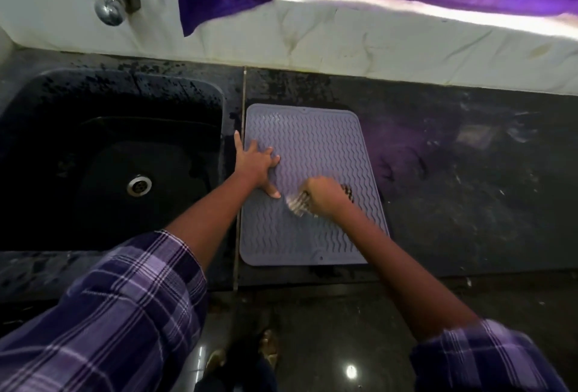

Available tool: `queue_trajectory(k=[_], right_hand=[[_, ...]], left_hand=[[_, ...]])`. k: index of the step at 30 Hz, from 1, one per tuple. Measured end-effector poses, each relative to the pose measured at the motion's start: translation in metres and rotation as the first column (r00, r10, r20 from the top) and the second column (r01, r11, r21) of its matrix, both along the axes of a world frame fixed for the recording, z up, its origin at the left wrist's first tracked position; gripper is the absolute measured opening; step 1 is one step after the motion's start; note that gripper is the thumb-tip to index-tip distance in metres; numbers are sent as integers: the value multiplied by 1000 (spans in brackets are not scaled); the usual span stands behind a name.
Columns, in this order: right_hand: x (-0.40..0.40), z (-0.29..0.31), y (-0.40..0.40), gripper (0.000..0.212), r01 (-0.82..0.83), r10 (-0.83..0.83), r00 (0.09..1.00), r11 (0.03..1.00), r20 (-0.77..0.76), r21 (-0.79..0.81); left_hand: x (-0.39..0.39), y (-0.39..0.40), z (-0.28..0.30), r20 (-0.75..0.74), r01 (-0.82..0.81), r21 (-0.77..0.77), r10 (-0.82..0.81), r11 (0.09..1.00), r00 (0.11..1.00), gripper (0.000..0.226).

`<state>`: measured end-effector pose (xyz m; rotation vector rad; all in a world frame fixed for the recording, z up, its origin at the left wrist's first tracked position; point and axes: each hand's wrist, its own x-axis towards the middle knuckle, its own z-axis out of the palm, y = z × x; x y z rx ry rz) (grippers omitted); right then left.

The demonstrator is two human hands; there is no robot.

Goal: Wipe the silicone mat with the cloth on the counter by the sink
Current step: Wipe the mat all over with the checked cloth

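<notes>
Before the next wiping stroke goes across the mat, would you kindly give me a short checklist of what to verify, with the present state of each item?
1. Mat lies flat on the counter beside the sink: ok.
2. Left hand spread flat on the mat's left side to steady it: ok.
3. Right hand closed around the cloth: ok, though the cloth is blurred.
4. Cloth touching the mat surface: cannot tell, blur hides the contact.
5. Far half of the mat free of objects in the stroke's path: ok.
6. Mat surface already clean: cannot tell.
</notes>
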<state>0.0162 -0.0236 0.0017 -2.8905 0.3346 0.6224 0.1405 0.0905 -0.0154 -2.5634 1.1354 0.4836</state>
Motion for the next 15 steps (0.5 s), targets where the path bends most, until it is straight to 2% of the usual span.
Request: queue_trajectory(k=[4,6,8,11,15], right_hand=[[-33,5,18,33,-33,33,993,999,-109,6],[-24,15,15,23,-13,19,987,999,-161,41],[-8,25,10,10,51,-47,995,998,-92,44],[11,17,12,15,182,-178,967,983,184,-5],[1,-8,43,29,182,-162,970,978,180,-99]], left_hand=[[-7,2,8,53,52,37,-53,998,997,104],[-16,6,13,79,77,45,-80,996,994,104],[-29,16,13,43,99,61,-102,993,994,111],[-40,37,4,-56,118,115,-112,986,992,129],[-43,51,2,-63,113,98,-108,989,992,135]])
